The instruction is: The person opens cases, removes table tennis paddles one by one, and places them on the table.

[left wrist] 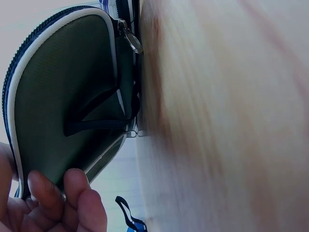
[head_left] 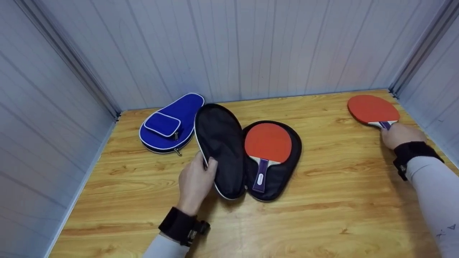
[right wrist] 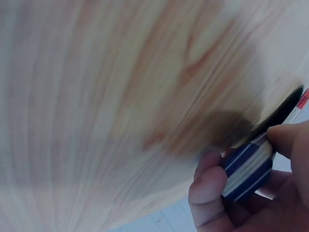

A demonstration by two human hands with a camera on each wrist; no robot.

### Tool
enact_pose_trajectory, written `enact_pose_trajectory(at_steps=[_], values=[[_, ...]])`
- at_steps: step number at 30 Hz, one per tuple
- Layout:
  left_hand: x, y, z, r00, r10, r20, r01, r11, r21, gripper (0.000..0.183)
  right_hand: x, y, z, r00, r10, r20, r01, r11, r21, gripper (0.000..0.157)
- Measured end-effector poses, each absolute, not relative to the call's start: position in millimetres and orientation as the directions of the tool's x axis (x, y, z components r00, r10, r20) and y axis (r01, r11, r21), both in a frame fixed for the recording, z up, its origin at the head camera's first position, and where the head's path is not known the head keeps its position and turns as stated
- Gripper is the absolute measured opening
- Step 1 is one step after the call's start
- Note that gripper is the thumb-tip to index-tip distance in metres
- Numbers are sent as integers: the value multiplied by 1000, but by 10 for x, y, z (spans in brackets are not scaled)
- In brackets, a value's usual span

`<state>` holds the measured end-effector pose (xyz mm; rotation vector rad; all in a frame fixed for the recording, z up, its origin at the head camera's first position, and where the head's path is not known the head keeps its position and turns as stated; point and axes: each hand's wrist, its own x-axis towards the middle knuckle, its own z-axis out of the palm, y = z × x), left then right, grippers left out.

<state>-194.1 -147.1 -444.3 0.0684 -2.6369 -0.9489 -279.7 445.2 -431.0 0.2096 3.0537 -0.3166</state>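
Note:
An unzipped black paddle case (head_left: 220, 150) lies spread in the middle of the table, its lid edged in white. My left hand (head_left: 197, 175) pinches the lid's left edge and holds it raised; in the left wrist view the lid's outside (left wrist: 58, 96) looks dark green, with a strap and a zipper pull. Inside the other half rests a table tennis paddle (head_left: 269, 143) with red rubber and a purple handle. Over at the right, my right hand (head_left: 403, 136) grips the handle (right wrist: 248, 166) of a second red paddle (head_left: 373, 109), fingers curled around it.
A closed blue paddle case (head_left: 179, 122) with white piping and a small pocket lies at the back left, right beside the black lid. Pale panelled walls (head_left: 251, 50) enclose the wooden table (head_left: 322, 215) at the back and both sides.

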Motion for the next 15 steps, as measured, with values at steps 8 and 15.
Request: enact_pose_trajectory(at_steps=[8, 15], values=[[-1951, -1473, -4434, -947, -161, 277, 53, 774, 631, 19, -2771, 4416, -4332, -992, 124, -1, 122, 977, -172, 52], [-1955, -1469, -4437, -949, -162, 272, 47, 777, 627, 20, -2763, 4401, -4396, -991, 131, 38, 124, 980, -158, 49]])
